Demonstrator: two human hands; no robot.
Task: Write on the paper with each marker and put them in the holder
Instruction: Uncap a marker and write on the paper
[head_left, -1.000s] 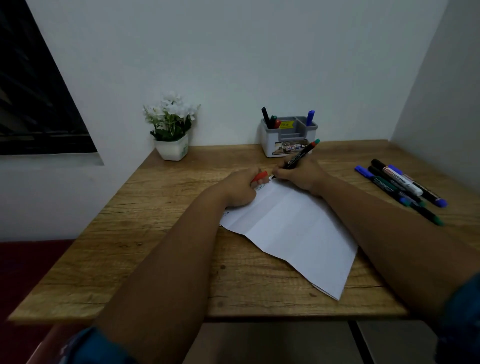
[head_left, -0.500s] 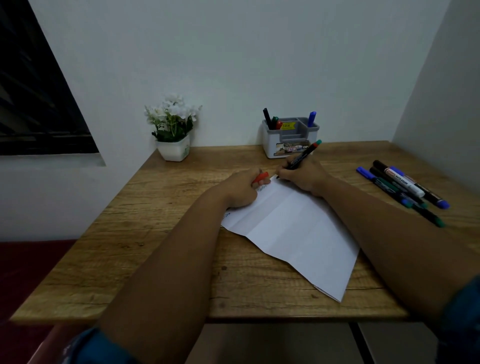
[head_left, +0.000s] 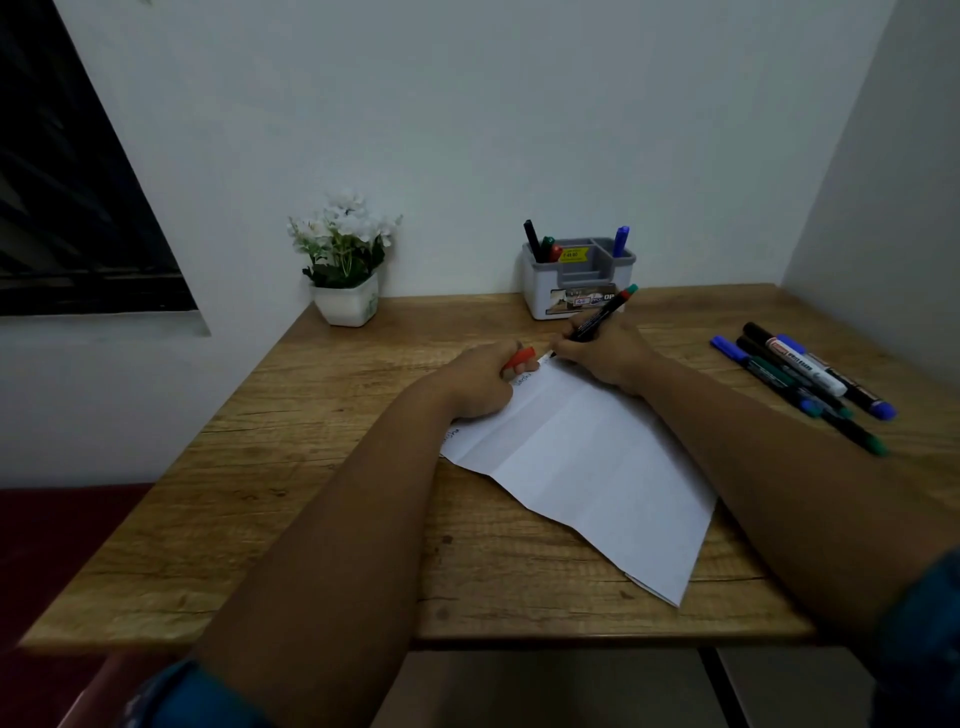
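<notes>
Much of the left hand (head_left: 480, 382) is seen only from the back: its fingers are curled around a red cap (head_left: 521, 358), of which just the tip pokes out, and the hand rests on the far left part of the paper (head_left: 582, 467). Small writing beside it is too faint to read. The right hand (head_left: 605, 353) pinches a black marker (head_left: 597, 322) low on the barrel; the tip sits at the paper's far edge, partly hidden by the fingers. The marker's long axis slants up and away to the right, its coloured end (reddish and green) pointing toward the holder (head_left: 576, 288). That grey-and-white holder stands near the wall, with markers upright in its left and right compartments. Further right, a cluster of loose markers (head_left: 802, 379) lies on the wooden table (head_left: 311, 519), well apart from the paper. A white flower pot (head_left: 348, 304) stands far left by the pale wall, a dark window beyond it.
</notes>
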